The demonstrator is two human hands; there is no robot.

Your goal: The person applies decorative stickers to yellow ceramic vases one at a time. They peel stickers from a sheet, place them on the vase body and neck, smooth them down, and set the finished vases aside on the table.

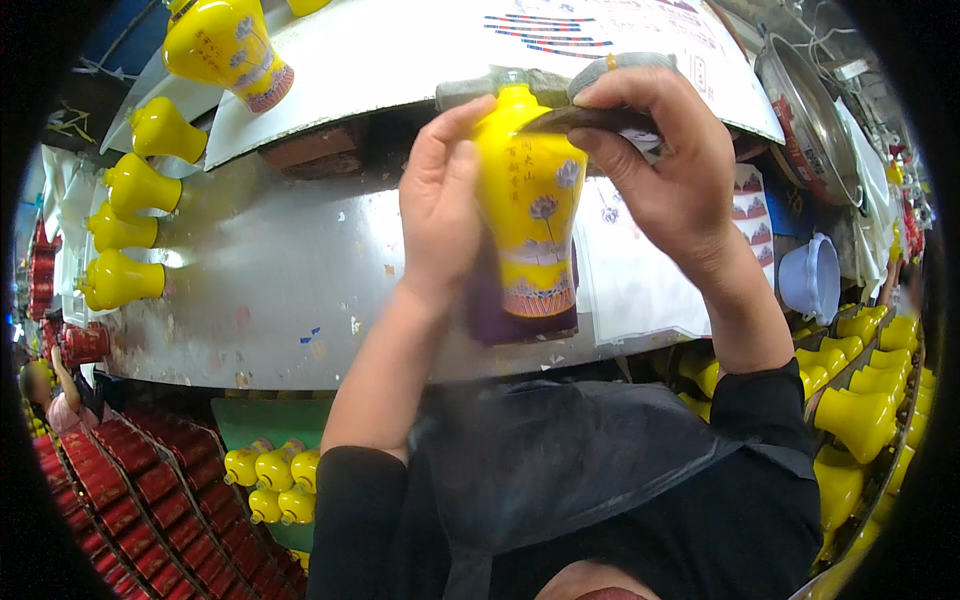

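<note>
A yellow bottle [530, 240] with purple flowers, dark lettering and a patterned band at its base lies neck away from me on a dark purple pad [485, 300]. My left hand [436, 205] is against its left side, thumb and forefinger at the shoulder; its other fingers are partly hidden. My right hand [685, 170] pinches a dark, flat, blade-like scraper [590, 120] between thumb and fingers. The scraper's tip meets the bottle's upper right shoulder. Just beyond that hand lies a folded grey cloth [625, 66].
A decorated yellow bottle [225, 55] and several plain ones [143, 185] stand along the left. Printed transfer sheets [640, 270] and thin patterned strips [550, 35] lie on the table. At right are a metal basin [800, 110], a pale bucket [810, 280] and racked bottles [860, 420].
</note>
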